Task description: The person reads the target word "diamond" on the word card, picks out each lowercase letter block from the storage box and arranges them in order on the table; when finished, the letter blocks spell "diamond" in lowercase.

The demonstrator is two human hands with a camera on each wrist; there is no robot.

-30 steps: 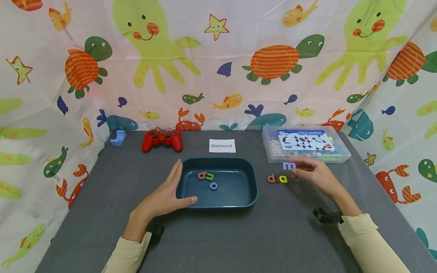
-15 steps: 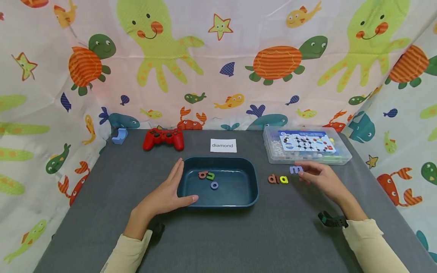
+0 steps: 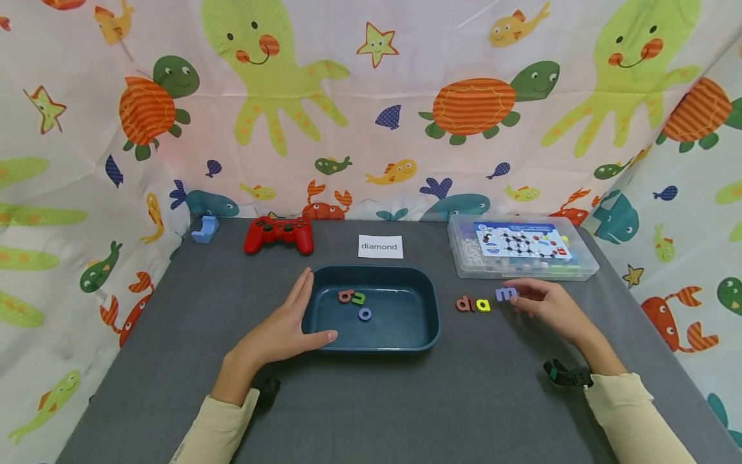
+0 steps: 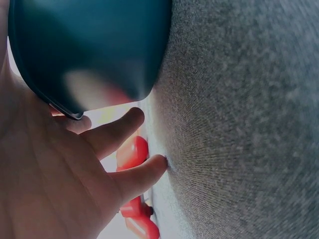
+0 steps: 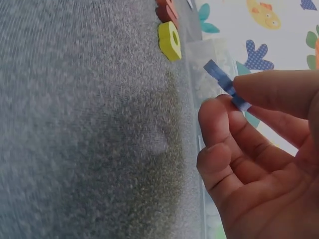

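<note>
Now the right hand (image 3: 547,305) pinches the purple letter m (image 3: 506,294), shifted rightward and lower to just beyond the yellow letter a (image 3: 486,305), seemingly nearly aligned as fourth letter; the left hand (image 3: 283,330), spread wide, steadies the blue tray (image 3: 406,317).

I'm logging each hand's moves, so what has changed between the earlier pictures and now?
The right hand has carried the purple letter m a little to the right and nearer the person. Nothing was newly grasped or let go. The left hand stays at the left side of the dark teal tray; the yellow letter a and the word card lie as before.
</note>
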